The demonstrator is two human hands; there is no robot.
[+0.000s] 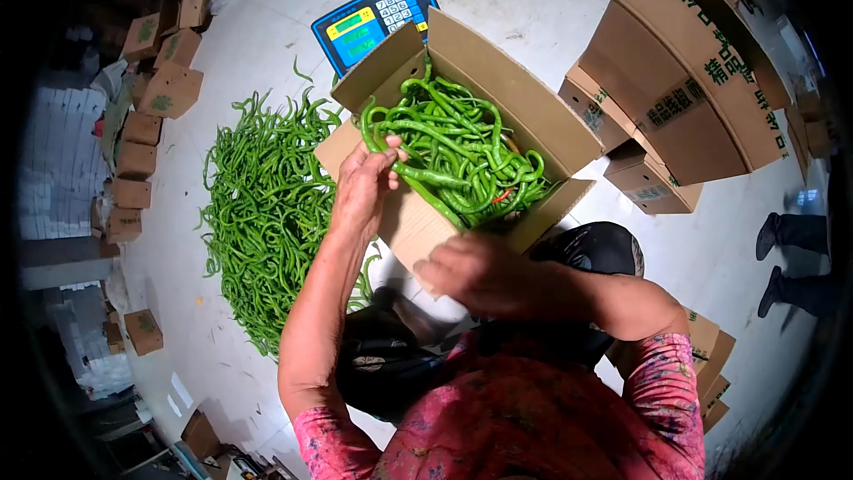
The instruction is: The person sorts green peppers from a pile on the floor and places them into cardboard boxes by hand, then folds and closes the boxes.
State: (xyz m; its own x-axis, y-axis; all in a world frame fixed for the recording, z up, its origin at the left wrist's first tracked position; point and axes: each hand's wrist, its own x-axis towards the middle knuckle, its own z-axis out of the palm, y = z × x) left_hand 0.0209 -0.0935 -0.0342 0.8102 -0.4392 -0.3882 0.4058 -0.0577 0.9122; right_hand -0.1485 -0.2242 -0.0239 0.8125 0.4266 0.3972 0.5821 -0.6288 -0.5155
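Observation:
An open cardboard box [551, 111] holds a heap of long, curly green chili peppers [453, 138], one of them red. At the box's left side, my left hand [362, 185] is closed on a green chili pepper [378, 135], its fingertips curled over the edge of the heap. My right hand [466, 268] hovers at the near edge of the box, smeared by motion, so its fingers cannot be made out. One box flap [413, 222] hangs open beneath my hands.
A large pile of green chili peppers [267, 213] lies on the floor at left. Behind the box stands a digital scale [369, 22]. Cardboard cartons [675, 80] are stacked at right, with smaller boxes [171, 89] along the left. Another person's feet [771, 267] show at far right.

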